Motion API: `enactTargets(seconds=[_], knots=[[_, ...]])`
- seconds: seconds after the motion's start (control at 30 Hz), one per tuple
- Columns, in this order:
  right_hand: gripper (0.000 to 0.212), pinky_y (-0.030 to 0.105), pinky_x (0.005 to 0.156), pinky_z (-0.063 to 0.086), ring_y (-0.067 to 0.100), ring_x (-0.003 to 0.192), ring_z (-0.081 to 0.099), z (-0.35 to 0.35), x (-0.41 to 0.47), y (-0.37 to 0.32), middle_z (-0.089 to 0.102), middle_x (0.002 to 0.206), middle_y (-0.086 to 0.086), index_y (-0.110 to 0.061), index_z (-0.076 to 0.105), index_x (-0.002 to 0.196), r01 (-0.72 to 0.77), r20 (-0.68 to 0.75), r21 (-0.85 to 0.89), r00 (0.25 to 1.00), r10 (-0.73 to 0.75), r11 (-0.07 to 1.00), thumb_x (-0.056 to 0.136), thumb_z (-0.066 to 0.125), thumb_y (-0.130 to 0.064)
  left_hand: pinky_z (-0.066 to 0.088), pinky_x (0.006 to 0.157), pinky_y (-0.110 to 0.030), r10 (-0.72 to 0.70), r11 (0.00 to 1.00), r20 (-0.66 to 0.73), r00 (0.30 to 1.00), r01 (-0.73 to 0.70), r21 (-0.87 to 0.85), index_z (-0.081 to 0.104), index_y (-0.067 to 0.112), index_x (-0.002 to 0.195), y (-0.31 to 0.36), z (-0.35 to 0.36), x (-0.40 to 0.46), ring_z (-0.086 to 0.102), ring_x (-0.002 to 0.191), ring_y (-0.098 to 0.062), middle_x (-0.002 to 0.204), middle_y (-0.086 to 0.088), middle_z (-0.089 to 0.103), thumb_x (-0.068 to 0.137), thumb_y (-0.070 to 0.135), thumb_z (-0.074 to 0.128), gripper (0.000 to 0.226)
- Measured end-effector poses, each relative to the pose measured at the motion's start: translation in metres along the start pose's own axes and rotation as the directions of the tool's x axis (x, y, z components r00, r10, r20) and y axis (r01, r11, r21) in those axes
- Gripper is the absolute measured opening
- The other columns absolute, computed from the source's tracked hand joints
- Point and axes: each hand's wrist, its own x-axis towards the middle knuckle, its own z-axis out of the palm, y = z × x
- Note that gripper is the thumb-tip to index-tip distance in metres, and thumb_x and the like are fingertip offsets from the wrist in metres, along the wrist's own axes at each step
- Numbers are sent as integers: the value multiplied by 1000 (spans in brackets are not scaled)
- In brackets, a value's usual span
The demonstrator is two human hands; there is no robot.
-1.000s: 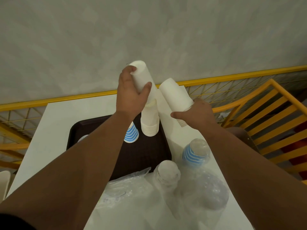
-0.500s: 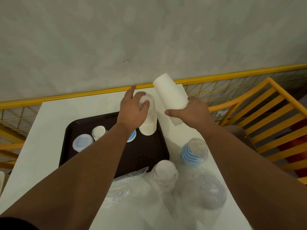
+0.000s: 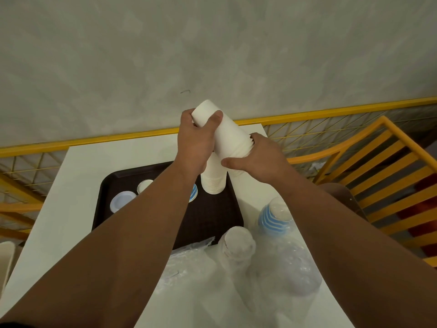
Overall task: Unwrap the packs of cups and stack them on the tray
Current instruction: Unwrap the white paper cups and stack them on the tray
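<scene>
Short stack of plain white paper cups (image 3: pixel 224 133) held tilted in air by both hands, above taller white cup stack (image 3: pixel 213 178) on dark brown plastic tray (image 3: pixel 212 216); top end gripped by left hand (image 3: pixel 194 143); bottom end gripped by right hand (image 3: pixel 257 159); wrapped cup packs (image 3: pixel 272 216) left near, on white table (image 3: pixel 78 185).

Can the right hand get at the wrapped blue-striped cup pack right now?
Probably not yet: the right hand and left hand both grip the white cup stack. The blue-striped cup pack stands unobstructed beneath the right forearm.
</scene>
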Motion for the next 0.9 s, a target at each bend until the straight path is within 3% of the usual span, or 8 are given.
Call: enactTargets(seconds=[0.1, 0.2, 0.27, 0.37, 0.5, 0.63, 0.8, 0.9], knots=[[69, 13, 52, 30, 8, 75, 49, 1, -2, 0, 52, 94, -8, -15, 53, 114, 53, -41, -100, 997, -58, 994, 62, 86, -47, 58, 83, -52, -15, 999, -28, 999, 16, 32, 46, 27, 113, -3, 0, 0, 64, 103, -23, 111, 0, 60, 74, 44, 75, 52], [72, 12, 54, 31, 11, 82, 50, -2, -1, 4, 52, 96, -8, -15, 54, 117, 49, -60, -91, 997, -55, 995, 62, 86, -47, 58, 80, -52, 16, 999, -39, 999, -14, 41, 48, 28, 107, 2, 0, 4, 65, 99, -22, 105, 1, 61, 71, 46, 75, 49], [71, 13, 54, 32, 12, 84, 51, -5, -1, 8, 53, 97, -7, -15, 54, 117, 31, -79, -78, 996, -38, 996, 62, 86, -46, 58, 82, -52, 105, 994, -131, 986, -103, 22, 48, 28, 101, 15, -2, 13, 66, 94, -20, 100, 1, 62, 71, 44, 75, 44], [72, 15, 51, 34, 14, 86, 51, -11, 1, 16, 52, 98, -4, -12, 53, 119, -40, -160, -21, 986, 36, 999, 63, 87, -43, 56, 86, -38, 322, 946, -246, 914, -299, 126, 47, 21, 115, 38, -12, 27, 65, 90, -12, 102, 3, 63, 78, 39, 72, 49], [74, 16, 49, 32, 16, 88, 52, -14, 7, 22, 51, 100, -2, -9, 53, 119, -124, -236, 23, 963, 126, 992, 64, 86, -45, 54, 78, -26, 474, 844, -64, 878, -433, 317, 40, 26, 120, 38, -17, 26, 62, 89, -13, 107, 0, 60, 83, 31, 70, 48], [74, 17, 50, 35, 15, 87, 52, -11, 10, 25, 54, 102, -1, -11, 51, 117, -144, -239, 88, 958, 162, 986, 63, 86, -46, 48, 76, -25, 415, 740, 179, 892, -446, 503, 41, 25, 120, 1, -14, 21, 58, 91, -19, 110, -3, 59, 79, 29, 75, 53], [85, 23, 59, 42, 17, 96, 54, -10, 10, 31, 51, 113, 1, -14, 44, 123, -130, -269, 203, 946, 183, 971, 58, 89, -45, 43, 82, -25, 243, 684, 256, 936, -352, 639, 41, 24, 122, -35, -19, 18, 55, 99, -20, 111, 1, 55, 80, 29, 77, 56], [84, 25, 64, 47, 15, 95, 54, -11, 7, 33, 50, 109, -2, -15, 44, 123, -132, -257, 294, 943, 211, 947, 58, 90, -42, 37, 90, -22, 114, 578, 320, 941, -324, 748, 47, 20, 127, -53, -28, 17, 51, 115, -20, 131, -1, 52, 81, 34, 77, 56]])
